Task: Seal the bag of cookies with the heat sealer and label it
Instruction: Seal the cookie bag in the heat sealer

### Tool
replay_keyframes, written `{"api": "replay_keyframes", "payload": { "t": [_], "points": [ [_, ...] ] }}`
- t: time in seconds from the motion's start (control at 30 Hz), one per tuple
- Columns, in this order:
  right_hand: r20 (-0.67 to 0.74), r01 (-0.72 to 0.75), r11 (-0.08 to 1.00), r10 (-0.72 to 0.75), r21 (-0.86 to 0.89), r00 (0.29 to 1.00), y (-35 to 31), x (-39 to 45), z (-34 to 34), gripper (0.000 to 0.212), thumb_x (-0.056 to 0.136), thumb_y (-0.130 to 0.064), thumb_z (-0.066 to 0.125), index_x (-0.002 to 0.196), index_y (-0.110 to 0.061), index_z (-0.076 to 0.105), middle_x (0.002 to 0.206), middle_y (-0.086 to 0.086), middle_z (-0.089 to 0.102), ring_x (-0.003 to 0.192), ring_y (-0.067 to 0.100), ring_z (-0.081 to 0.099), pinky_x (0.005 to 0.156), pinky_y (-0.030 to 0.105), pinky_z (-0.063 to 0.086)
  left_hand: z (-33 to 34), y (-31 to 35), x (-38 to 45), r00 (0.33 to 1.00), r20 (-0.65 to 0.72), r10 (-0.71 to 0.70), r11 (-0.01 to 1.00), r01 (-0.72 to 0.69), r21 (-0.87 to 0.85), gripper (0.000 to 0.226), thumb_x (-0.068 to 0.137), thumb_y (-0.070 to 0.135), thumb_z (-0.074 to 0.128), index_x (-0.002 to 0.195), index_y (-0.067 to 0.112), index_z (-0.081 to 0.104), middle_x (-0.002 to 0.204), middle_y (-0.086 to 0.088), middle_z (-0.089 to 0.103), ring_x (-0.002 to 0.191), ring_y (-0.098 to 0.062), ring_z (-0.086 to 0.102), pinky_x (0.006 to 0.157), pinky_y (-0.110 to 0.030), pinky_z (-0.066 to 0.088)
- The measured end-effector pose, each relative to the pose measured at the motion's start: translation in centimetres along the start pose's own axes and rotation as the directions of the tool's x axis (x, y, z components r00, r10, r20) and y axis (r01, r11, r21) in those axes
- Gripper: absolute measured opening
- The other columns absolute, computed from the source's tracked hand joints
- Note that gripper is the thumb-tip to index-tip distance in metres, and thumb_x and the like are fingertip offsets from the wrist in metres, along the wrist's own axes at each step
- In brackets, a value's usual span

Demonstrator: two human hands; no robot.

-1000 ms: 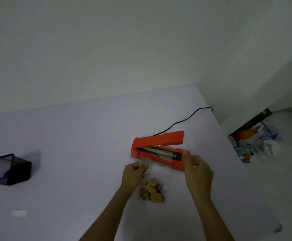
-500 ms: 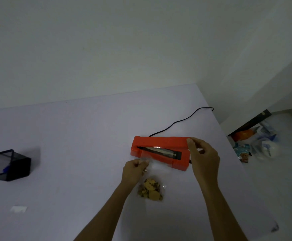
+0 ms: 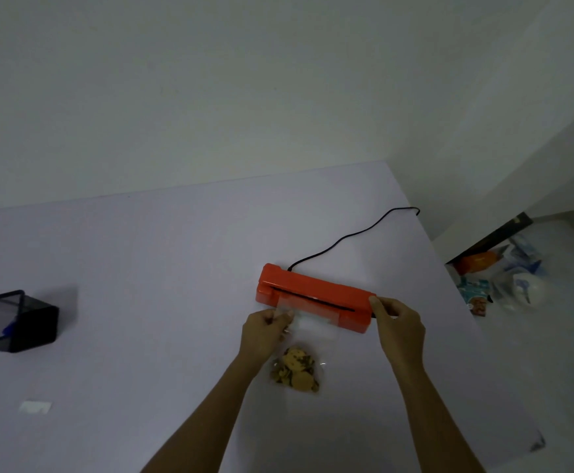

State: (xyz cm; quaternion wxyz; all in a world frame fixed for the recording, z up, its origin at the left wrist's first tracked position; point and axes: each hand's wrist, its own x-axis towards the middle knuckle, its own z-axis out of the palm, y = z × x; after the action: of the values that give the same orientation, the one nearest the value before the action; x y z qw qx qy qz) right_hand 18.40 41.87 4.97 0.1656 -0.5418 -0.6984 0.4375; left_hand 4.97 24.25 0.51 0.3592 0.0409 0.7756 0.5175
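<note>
Down has come the lid of the orange plastic heat sealer; a second ago it stood raised with the dark sealing strip showing, and now only a thin dark slot runs along its front; the right hand, which was pinching the bag's corner then, has shifted to the sealer's right end, thumb on top and fingers curled round that end, gripping it. The left hand stays where it was, fingers curled and pinching the upper left edge of the clear plastic bag; the bag's mouth lies tucked in the slot, its body trailing toward the person over the pale lilac table; the brown chocolate-chip cookies are heaped at the bag's near end, between the two forearms. From the sealer's back a black power cord snakes off to the table's far right edge. Well apart at the left stands a black mesh pen holder, something blue inside it; nearer the person on that side lies a small white paper label, flat on the table. On the floor past the right edge sits a jumble of packets, too dim to tell apart.
</note>
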Motion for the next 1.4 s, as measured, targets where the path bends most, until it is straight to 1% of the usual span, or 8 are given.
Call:
{"api": "replay_keyframes", "payload": {
  "t": [0.13,0.37,0.63,0.83,0.93,1.07,1.23,1.4],
  "points": [
    [0.01,-0.033,0.999,0.033,0.009,0.999,0.4,0.1,-0.1,0.021,0.089,-0.038,0.063,0.091,-0.017,0.069,0.083,-0.001,0.067,0.081,0.016,0.061,0.073,0.028,0.043,-0.1,-0.2,0.1,1.0,0.005,0.0,1.0,0.0,-0.017,0.032,0.086,0.032,0.066,0.077,0.002,0.071,0.072,-0.008,0.07,0.062,-0.012,0.061,0.061,-0.024,0.049],
    [0.048,-0.088,0.996,0.087,0.009,0.995,1.5,1.4,-0.3,0.031,0.082,-0.045,0.069,0.085,-0.015,0.072,0.078,0.002,0.07,0.078,0.02,0.065,0.078,0.038,0.054,0.0,-0.4,0.1,1.0,-0.003,-0.021,1.0,0.021,-0.009,0.032,0.087,0.033,0.064,0.069,0.007,0.07,0.057,0.006,0.062,0.053,-0.006,0.055,0.054,-0.018,0.043],
    [0.078,-0.106,0.994,0.104,0.028,0.992,1.3,1.6,-0.2,0.024,0.083,-0.04,0.07,0.077,-0.017,0.072,0.079,0.002,0.071,0.082,0.021,0.066,0.081,0.038,0.052,-0.6,-1.1,0.3,0.996,0.056,-0.064,0.998,0.064,0.002,0.027,0.081,0.035,0.071,0.075,0.009,0.072,0.069,0.0,0.068,0.063,-0.012,0.06,0.062,-0.024,0.047],
    [0.075,-0.112,0.993,0.108,0.044,0.991,1.3,1.9,-0.1,0.021,0.082,-0.037,0.072,0.078,-0.017,0.072,0.079,0.001,0.071,0.083,0.02,0.065,0.083,0.038,0.053,-1.5,-1.4,0.3,0.97,0.224,-0.094,0.994,0.078,0.077,0.022,0.078,0.024,0.075,0.096,0.012,0.075,0.095,-0.001,0.073,0.078,-0.009,0.065,0.059,-0.011,0.05],
    [0.081,-0.108,0.993,0.105,0.041,0.991,1.4,2.0,-0.2,0.022,0.082,-0.037,0.072,0.078,-0.015,0.073,0.077,0.001,0.07,0.078,0.019,0.064,0.081,0.038,0.052,-1.7,-1.3,0.4,0.972,0.219,-0.089,0.994,0.072,0.082,0.02,0.081,0.022,0.072,0.097,0.011,0.074,0.097,-0.007,0.073,0.08,-0.013,0.065,0.062,-0.013,0.05],
    [0.07,-0.095,0.995,0.092,0.039,0.993,1.4,2.0,0.0,0.025,0.083,-0.036,0.071,0.079,-0.011,0.073,0.067,-0.002,0.066,0.066,0.015,0.057,0.071,0.034,0.048,-1.5,-1.7,0.5,0.974,0.204,-0.1,0.992,0.083,0.092,0.016,0.082,0.019,0.071,0.095,0.01,0.075,0.097,-0.012,0.072,0.078,-0.017,0.063,0.055,-0.012,0.05],
    [0.073,-0.087,0.996,0.084,0.029,0.994,1.5,2.2,0.0,0.024,0.083,-0.036,0.071,0.079,-0.012,0.073,0.074,0.001,0.069,0.076,0.017,0.062,0.078,0.034,0.05,-1.5,-1.8,0.6,0.974,0.208,-0.085,0.994,0.068,0.088,0.015,0.082,0.018,0.071,0.093,0.009,0.075,0.096,-0.013,0.072,0.077,-0.016,0.063,0.057,-0.013,0.05],
    [0.067,-0.085,0.996,0.083,0.024,0.994,1.6,2.2,0.0,0.024,0.083,-0.036,0.071,0.079,-0.013,0.073,0.073,0.0,0.068,0.073,0.016,0.061,0.076,0.035,0.05,-1.4,-1.9,0.7,0.975,0.207,-0.085,0.994,0.068,0.085,0.016,0.083,0.017,0.071,0.095,0.008,0.074,0.097,-0.012,0.072,0.078,-0.016,0.063,0.057,-0.011,0.05]
  ]
}}
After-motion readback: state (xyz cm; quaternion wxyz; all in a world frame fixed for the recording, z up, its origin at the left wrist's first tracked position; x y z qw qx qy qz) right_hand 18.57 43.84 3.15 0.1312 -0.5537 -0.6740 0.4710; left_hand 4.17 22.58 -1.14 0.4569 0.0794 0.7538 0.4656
